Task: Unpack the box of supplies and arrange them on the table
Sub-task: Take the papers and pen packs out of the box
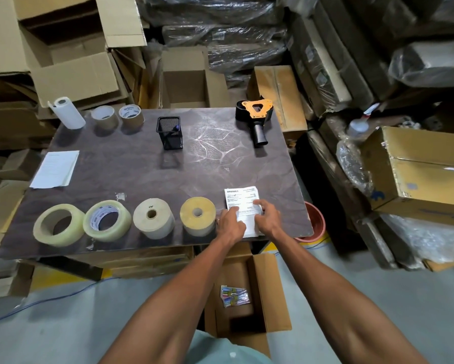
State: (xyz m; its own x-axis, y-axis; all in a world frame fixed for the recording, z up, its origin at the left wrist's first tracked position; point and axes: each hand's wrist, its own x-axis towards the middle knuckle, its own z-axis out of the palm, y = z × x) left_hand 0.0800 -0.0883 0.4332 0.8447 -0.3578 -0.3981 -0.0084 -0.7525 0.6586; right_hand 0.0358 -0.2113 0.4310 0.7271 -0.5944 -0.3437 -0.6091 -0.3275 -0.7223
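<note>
Both hands, left hand [231, 223] and right hand [266, 218], fingers curled, gripping paper stack [243, 203] on table [141, 166] edge

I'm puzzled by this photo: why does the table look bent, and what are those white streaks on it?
Head view: the wide-angle lens bows the table edges; the white streaks look like overhead light glaring off its glossy top; the pen holder casts a soft shadow toward the viewer.

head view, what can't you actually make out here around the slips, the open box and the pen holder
- Printed slips, head view: small print too fine to read; both hands, left and right, cover the lower part.
- Open box on the floor: the arms and its walls hide much of the inside; small colourful packets too small to identify.
- Mesh pen holder: contents unclear through the mesh.
</note>
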